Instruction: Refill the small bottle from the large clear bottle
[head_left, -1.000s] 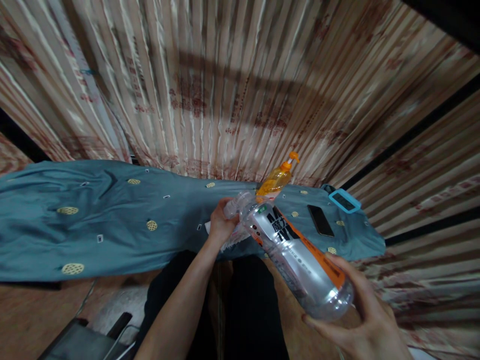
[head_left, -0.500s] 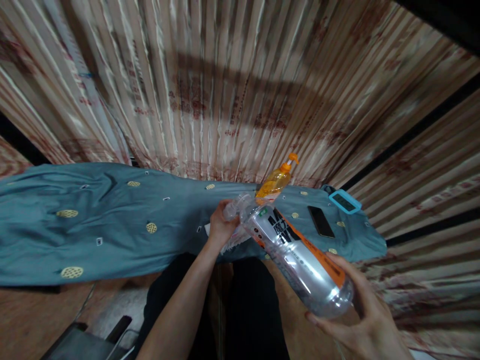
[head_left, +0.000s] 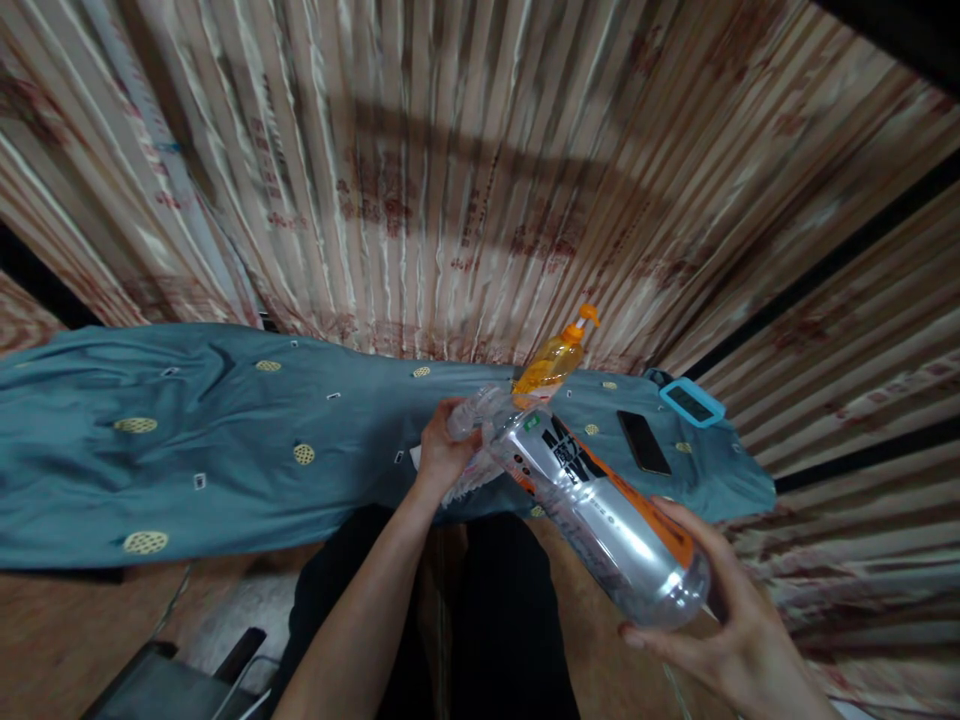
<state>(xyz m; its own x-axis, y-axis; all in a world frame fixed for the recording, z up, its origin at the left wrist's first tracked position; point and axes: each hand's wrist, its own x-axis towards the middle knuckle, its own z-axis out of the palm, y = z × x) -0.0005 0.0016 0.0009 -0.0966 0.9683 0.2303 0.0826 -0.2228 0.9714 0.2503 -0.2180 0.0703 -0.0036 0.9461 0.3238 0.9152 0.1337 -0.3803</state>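
- The right hand (head_left: pixel 716 620) sits nearest the camera at the lower right, fingers curled around the base of a large clear plastic bottle (head_left: pixel 600 510); the wrist is cut off by the bottom edge.
- The bottle lies tilted, base low at the right and neck rising toward the upper left, with an orange and black label along its side; the print on it is too small to read.
- The left hand (head_left: pixel 441 450) is clenched around the bottle's neck, together with crumpled clear plastic wrap (head_left: pixel 469 470) that bunches below the fingers. Whether a cap is on the neck cannot be told, since the fingers and wrap cover it.
- Below the arms, dark trousers (head_left: pixel 487 620) fill the lower middle, and a grey object (head_left: pixel 172 685) is cut off at the lower left corner.
- The bottle is held above the near edge of a table under a blue patterned cloth (head_left: pixel 187 440), towards its right end.
- An orange pump bottle (head_left: pixel 551 360) stands at the far edge, its lower part hidden behind the neck of the clear bottle.
- A dark phone (head_left: pixel 643 442) lies near the right end, and a blue-framed device (head_left: pixel 691 402) sits at the far right corner.
- A striped curtain (head_left: pixel 450 170) hangs behind.
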